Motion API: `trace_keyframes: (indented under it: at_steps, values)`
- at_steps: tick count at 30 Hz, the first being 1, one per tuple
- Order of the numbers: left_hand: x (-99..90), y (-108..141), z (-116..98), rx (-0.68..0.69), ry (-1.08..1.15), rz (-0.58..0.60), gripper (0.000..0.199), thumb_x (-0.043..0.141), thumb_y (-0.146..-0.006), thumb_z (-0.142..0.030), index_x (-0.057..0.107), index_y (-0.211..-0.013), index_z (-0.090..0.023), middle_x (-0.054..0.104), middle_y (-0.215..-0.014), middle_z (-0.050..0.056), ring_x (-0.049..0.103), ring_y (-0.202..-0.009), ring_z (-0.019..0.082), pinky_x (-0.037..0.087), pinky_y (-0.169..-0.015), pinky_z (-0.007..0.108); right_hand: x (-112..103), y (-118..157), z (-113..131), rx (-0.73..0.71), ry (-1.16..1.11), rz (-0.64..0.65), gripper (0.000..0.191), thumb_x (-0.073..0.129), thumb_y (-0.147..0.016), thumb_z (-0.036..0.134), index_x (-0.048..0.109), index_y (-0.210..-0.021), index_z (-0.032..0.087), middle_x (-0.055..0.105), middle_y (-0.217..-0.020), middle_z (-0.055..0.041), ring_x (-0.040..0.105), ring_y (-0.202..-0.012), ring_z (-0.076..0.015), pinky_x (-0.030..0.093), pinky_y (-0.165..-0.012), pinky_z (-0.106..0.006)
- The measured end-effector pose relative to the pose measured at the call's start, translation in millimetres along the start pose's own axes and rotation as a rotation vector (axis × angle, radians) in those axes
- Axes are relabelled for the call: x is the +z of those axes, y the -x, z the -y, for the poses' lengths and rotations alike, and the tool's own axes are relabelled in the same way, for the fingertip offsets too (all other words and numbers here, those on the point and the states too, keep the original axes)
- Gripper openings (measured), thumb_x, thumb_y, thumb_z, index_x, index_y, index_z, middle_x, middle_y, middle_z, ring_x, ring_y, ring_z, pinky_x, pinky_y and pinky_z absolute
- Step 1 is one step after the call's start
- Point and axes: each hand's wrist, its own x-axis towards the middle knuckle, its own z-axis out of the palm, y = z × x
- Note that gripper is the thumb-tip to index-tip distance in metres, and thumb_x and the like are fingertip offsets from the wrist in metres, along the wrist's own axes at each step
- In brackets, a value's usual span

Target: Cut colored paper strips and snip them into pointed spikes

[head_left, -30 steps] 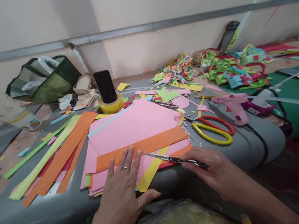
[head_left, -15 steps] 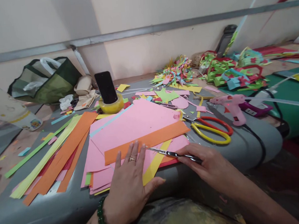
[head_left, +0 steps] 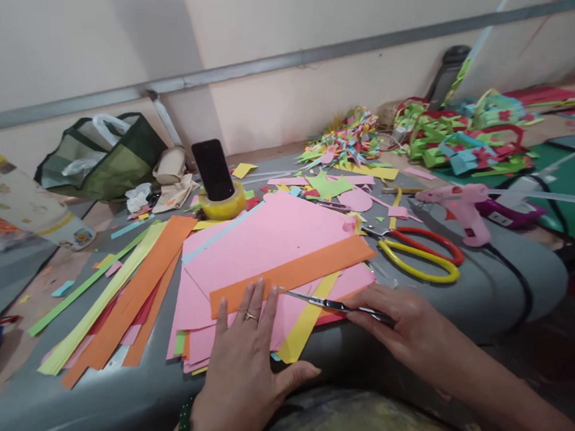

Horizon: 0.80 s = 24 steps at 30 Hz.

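My left hand (head_left: 247, 371) lies with fingers spread, its fingertips pressing on the lower left part of an orange paper strip (head_left: 296, 271). That strip rests on a stack of pink paper sheets (head_left: 269, 233). A slim utility knife (head_left: 324, 302) with a dark handle is gripped in my right hand (head_left: 395, 316). Its blade points left, the tip close to my left index finger and the strip's lower edge. Beneath the knife a yellow paper strip (head_left: 303, 327) slants across the pink sheets. Scissors (head_left: 420, 251) with red and yellow handles lie open to the right of the stack.
Left of the stack lie fanned orange strips (head_left: 120, 308) and pale yellow strips (head_left: 100, 300). A phone (head_left: 213, 171) leans in a tape roll (head_left: 224, 204) behind. At right are a pink glue gun (head_left: 461, 208) and its cord. Paper scraps (head_left: 346, 138) pile near the wall.
The whole scene has shifted right in view as my head turned slightly left. Both hands, the knife and the orange strip keep nearly the same positions relative to each other.
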Motion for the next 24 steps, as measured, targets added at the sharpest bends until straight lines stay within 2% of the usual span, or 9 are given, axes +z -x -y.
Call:
trace_keyframes:
  at_steps: [8, 12, 19, 24]
  values:
    - [-3.0, -2.9, -3.2, -0.015, 0.042, 0.02, 0.095, 0.025, -0.075, -0.079, 0.017, -0.146, -0.016, 0.018, -0.152, 0.01, 0.017, -0.14, 0.032, 0.018, -0.108, 0.063, 6.2, -5.8, -1.2, -0.024, -0.02, 0.001, 0.02, 0.045, -0.092, 0.032, 0.063, -0.094, 0.024, 0.067, -0.09, -0.0038, 0.062, -0.084, -0.0193, 0.047, -0.073, -0.032]
    - [-4.0, -4.4, -2.3, -0.012, 0.054, 0.038, 0.095, 0.023, -0.075, -0.079, 0.016, -0.147, -0.017, 0.016, -0.152, 0.009, 0.014, -0.14, 0.03, 0.016, -0.109, 0.063, 9.1, -7.9, -1.0, -0.034, -0.01, -0.003, 0.02, 0.046, -0.091, 0.033, 0.063, -0.094, 0.024, 0.067, -0.089, -0.0033, 0.062, -0.082, -0.0191, 0.047, -0.072, -0.032]
    - [-7.7, 10.0, 14.9, -0.027, 0.028, 0.028, 0.087, 0.03, -0.077, -0.077, 0.014, -0.147, -0.028, 0.012, -0.154, 0.007, 0.012, -0.141, 0.029, 0.009, -0.109, 0.062, 7.7, -9.1, 4.9, -0.033, 0.026, -0.016, 0.019, 0.046, -0.091, 0.029, 0.064, -0.094, 0.023, 0.067, -0.088, -0.0037, 0.062, -0.08, -0.0184, 0.046, -0.071, -0.031]
    - [-5.0, 13.9, 19.6, -0.034, 0.02, 0.028, 0.088, 0.032, -0.075, -0.078, 0.014, -0.146, -0.03, 0.012, -0.154, 0.007, 0.013, -0.141, 0.029, 0.009, -0.109, 0.062, 7.4, -8.2, 6.2, -0.038, 0.024, -0.003, 0.018, 0.046, -0.091, 0.027, 0.063, -0.095, 0.023, 0.066, -0.088, -0.0033, 0.061, -0.078, -0.0178, 0.045, -0.069, -0.03]
